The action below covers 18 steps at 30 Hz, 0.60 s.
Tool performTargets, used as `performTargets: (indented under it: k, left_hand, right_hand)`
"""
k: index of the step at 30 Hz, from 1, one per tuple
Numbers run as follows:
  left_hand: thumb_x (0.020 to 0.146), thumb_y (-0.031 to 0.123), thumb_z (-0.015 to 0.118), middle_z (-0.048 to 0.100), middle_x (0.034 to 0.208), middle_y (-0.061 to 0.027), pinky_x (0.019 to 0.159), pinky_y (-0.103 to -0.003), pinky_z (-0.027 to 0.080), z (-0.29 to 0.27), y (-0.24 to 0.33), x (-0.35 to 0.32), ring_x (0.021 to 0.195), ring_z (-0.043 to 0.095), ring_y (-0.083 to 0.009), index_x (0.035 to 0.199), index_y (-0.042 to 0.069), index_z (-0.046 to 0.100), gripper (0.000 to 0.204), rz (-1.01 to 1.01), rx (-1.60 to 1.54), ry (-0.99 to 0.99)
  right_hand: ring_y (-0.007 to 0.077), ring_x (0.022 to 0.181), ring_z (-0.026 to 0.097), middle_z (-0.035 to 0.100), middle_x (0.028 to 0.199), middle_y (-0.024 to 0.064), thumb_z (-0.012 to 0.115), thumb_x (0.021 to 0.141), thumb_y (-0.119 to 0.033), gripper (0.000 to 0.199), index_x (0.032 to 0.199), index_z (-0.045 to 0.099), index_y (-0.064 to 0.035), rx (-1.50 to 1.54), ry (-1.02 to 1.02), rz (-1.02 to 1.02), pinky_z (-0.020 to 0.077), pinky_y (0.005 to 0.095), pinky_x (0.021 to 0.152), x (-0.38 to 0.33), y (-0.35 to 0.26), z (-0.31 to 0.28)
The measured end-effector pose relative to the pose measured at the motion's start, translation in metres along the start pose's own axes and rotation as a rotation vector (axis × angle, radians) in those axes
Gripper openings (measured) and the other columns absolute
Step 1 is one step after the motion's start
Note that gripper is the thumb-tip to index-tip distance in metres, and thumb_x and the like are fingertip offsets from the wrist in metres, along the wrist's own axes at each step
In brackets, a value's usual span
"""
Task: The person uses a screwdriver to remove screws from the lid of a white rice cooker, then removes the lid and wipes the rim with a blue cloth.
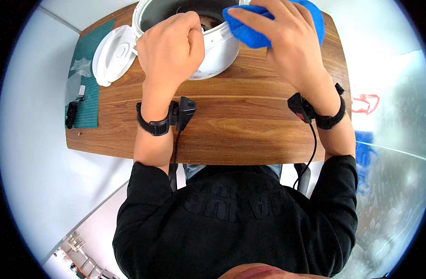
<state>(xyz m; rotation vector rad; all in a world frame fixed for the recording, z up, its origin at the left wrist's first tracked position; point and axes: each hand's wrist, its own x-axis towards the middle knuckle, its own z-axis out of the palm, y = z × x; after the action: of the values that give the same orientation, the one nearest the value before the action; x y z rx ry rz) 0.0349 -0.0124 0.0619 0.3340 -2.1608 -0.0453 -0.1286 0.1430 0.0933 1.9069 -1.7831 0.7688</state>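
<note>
A white rice cooker stands at the far side of the table, its top uncovered and its dark inside showing. My left hand is closed at its near rim; the fingertips are hidden behind the knuckles. In my right hand is a blue cloth, bunched over the cooker's right rim, thumb and fingers pressed on it. The white lid lies to the cooker's left, close against it.
The wooden table has a curved near edge in front of my body. On its left is a green cutting mat with a clear plastic bag and a small black item. Each wrist carries a strapped black device, with cables hanging down.
</note>
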Motion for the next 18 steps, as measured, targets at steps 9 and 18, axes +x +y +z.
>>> performTargets:
  k: [9,18]
  left_hand:
    - [0.08,0.011,0.057,0.057,0.058,-0.0024,0.043,-0.036,0.038,0.001,0.0,0.0,0.049,0.054,-0.0254,0.063,0.012,0.057,0.017,-0.014,0.045,-0.011]
    - [0.079,0.011,0.057,0.057,0.059,-0.0037,0.044,-0.036,0.038,0.001,0.001,-0.001,0.05,0.055,-0.027,0.065,0.012,0.057,0.014,-0.017,0.035,-0.015]
  right_hand:
    - [0.0325,0.106,0.058,0.061,0.113,0.0116,0.065,0.08,-0.008,0.041,0.12,0.072,-0.0132,-0.055,-0.036,0.078,0.0433,0.0463,0.095,0.005,-0.016,-0.008]
    - [0.0304,0.106,0.058,0.061,0.112,0.0106,0.061,0.082,-0.005,0.041,0.121,0.071,-0.0126,-0.193,-0.022,0.078,0.0424,0.047,0.095,0.002,-0.017,-0.005]
